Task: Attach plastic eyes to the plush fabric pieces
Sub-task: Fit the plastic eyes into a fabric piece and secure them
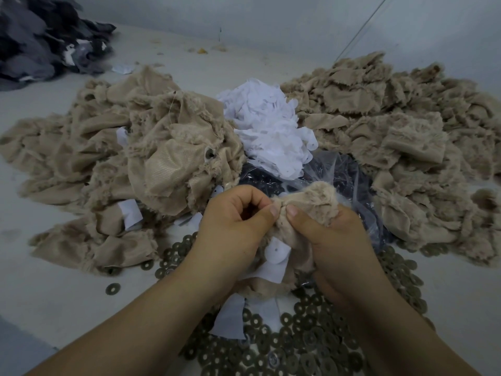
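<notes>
Your left hand [238,223] and right hand [329,240] are bare, with no gloves, rings, or watch. Both forearms are uncovered right down to the frame's lower edge, no sleeve showing. Your thumbnails are short, trimmed and unpainted.

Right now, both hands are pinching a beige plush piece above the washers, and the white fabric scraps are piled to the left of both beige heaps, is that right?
Not quite: the head view shows the white fabric scraps piled between the two beige heaps. Both the left hand and right hand do pinch the beige plush piece above the washers.
</notes>
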Tool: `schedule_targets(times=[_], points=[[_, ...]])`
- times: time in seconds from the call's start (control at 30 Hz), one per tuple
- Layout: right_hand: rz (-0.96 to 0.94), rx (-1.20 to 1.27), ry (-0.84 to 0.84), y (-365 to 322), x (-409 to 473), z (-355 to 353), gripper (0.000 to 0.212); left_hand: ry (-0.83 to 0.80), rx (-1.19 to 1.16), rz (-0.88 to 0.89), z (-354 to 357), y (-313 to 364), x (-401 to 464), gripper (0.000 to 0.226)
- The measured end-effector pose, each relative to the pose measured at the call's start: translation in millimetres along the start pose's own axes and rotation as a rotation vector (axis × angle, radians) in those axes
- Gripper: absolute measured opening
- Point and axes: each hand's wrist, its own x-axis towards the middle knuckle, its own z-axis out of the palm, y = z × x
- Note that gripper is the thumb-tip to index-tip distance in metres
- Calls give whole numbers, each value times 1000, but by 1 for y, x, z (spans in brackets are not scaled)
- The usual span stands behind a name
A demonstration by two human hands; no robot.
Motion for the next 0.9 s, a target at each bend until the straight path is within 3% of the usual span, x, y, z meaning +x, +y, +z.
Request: schedule_targets(times=[0.2,0.37,0.57,0.77,0.9], points=[[111,113,8,-8,-2,4,16,-30,-201,-55,-1,-4,-3,18],[296,246,-67,-15,-3,9,27,4,-174,-33,-1,-3,-3,14],[368,313,-130,-20,-3,7,50,9,-103,19,-1,-4,-1,30],[332,234,-98,-18,-5,8,32,41,-126,-3,1,-6,-4,18],[286,168,-81,-17,-7,8,34,42,-121,-79,2,-8,-3,31]])
